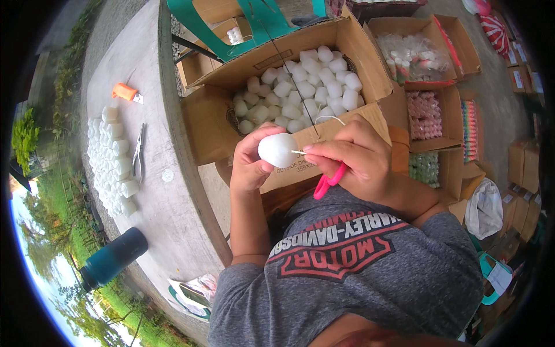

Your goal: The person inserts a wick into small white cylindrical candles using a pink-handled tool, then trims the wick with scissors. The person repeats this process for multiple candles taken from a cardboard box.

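Between the thumb and fingers of my left hand (250, 159) is a rounded white candle (278, 151), its end turned toward my right. My right hand (364, 156) pinches the short pale wick (298, 152) that sticks out of it. A loop of white string shows above the right fingers. Pink-handled scissors (321, 188) hang from that same hand; their blades are hidden. Just beyond my hands, a large open cardboard box (228, 75) holds many similar white candles (312, 75).
On the grey table (179, 214) at left are rows of white candles (113, 162), pliers (139, 153), an orange cutter (124, 91) and a teal bottle (118, 254). A green chair (231, 43) stands behind the box. Boxes of wrapped goods (425, 115) fill the right. A thin dark rod (286, 66) crosses the box.
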`<action>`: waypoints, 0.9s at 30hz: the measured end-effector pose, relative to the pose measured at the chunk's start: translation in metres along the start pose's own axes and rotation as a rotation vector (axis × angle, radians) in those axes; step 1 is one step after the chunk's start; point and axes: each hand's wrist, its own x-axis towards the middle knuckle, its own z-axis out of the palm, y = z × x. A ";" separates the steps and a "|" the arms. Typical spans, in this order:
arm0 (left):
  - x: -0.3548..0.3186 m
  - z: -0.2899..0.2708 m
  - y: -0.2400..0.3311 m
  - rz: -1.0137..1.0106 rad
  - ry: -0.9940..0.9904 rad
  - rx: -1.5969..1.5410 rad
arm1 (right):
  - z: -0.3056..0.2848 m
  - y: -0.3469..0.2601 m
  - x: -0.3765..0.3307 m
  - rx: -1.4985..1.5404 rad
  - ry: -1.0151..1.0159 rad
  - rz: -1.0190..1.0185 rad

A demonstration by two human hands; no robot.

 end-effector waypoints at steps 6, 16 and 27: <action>-0.001 0.005 0.006 -0.006 0.007 0.060 | 0.000 -0.001 -0.003 0.008 0.011 -0.013; 0.000 0.005 0.017 0.048 -0.067 0.200 | -0.006 -0.005 0.002 -0.078 -0.054 -0.018; -0.001 0.011 0.023 0.028 -0.050 0.222 | -0.003 -0.003 0.003 -0.036 -0.056 0.050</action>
